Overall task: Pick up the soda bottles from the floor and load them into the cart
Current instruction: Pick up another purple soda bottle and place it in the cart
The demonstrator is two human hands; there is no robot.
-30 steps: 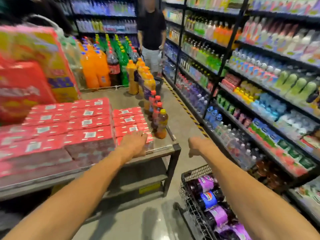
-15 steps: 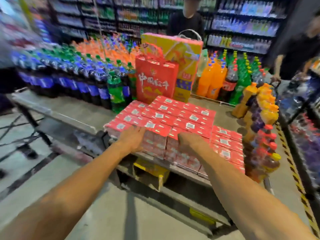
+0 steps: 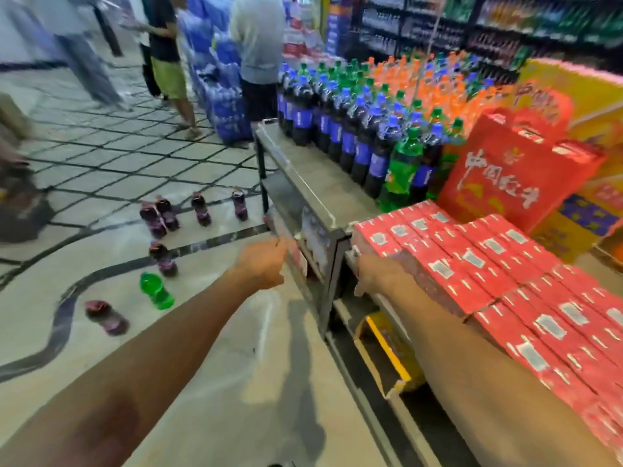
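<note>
Seven soda bottles [image 3: 163, 259] are in sight on the floor, well out to the left of the left hand [image 3: 261, 264]: six dark ones with purple labels and one green bottle [image 3: 156, 291]! A second ago the wire cart sat below the right hand; the view has swung round and the cart is out of shot. The left hand hangs loosely curled and empty. The right hand [image 3: 374, 274] rests at the display table [image 3: 313, 176] edge, against the red cartons [image 3: 472, 264], its fingers hidden, so grip unclear. Looks like a fresh pickup run.
</note>
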